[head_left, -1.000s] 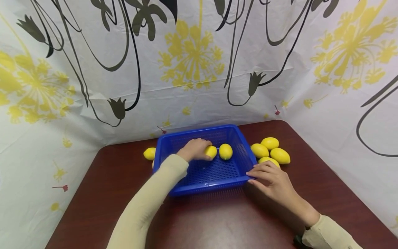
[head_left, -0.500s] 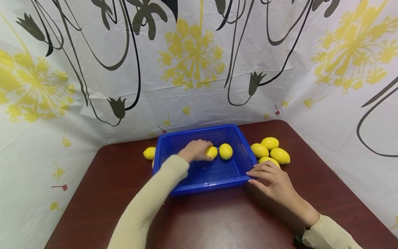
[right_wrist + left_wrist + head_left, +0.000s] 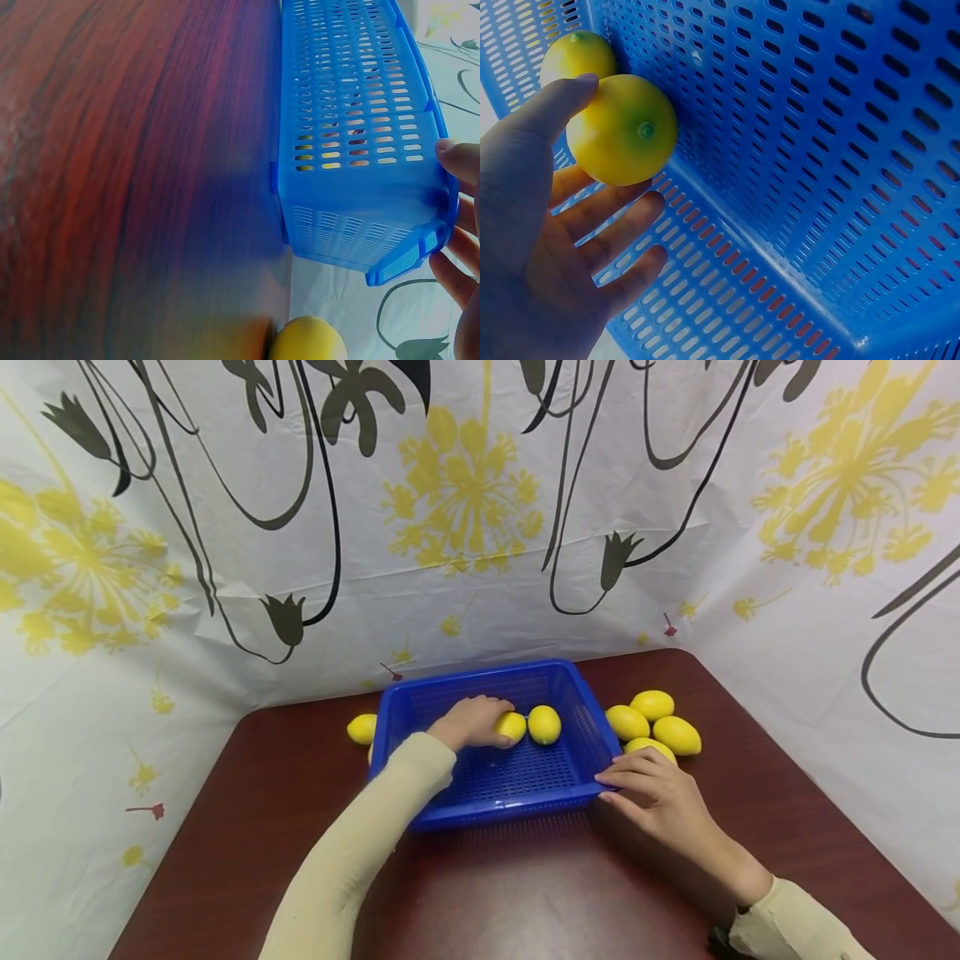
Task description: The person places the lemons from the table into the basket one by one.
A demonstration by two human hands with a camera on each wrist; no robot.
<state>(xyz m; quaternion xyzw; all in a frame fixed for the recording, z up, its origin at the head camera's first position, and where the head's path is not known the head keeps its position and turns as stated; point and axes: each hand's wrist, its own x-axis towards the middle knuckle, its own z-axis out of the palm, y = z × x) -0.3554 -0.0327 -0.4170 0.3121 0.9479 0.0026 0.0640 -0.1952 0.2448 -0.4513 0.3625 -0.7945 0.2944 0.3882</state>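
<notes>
A blue perforated plastic basket (image 3: pixel 495 810) sits on the table. Inside it my left hand (image 3: pixel 471 723) holds a yellow lemon (image 3: pixel 512 727), thumb on one side and fingers on the other. In the left wrist view the stem end of this held lemon (image 3: pixel 622 135) faces the camera. Right beside it in the basket lies a second lemon (image 3: pixel 544 725). At the basket's near right corner my right hand (image 3: pixel 663 793) pinches the rim between thumb and fingers, and the right wrist view has the fingers curled over that corner (image 3: pixel 442 214).
Several lemons (image 3: pixel 677 736) lie on the table right of the basket, the nearest partly behind my right hand. Another lemon (image 3: pixel 362 729) shows at the left, with a further yellow edge half hidden by the basket. A patterned sheet (image 3: pixel 450 610) hangs behind the dark wooden table (image 3: pixel 510 893).
Very little differs. My left hand and the lemon in it have shifted slightly to the right over the last second; my right hand and the basket keep their places.
</notes>
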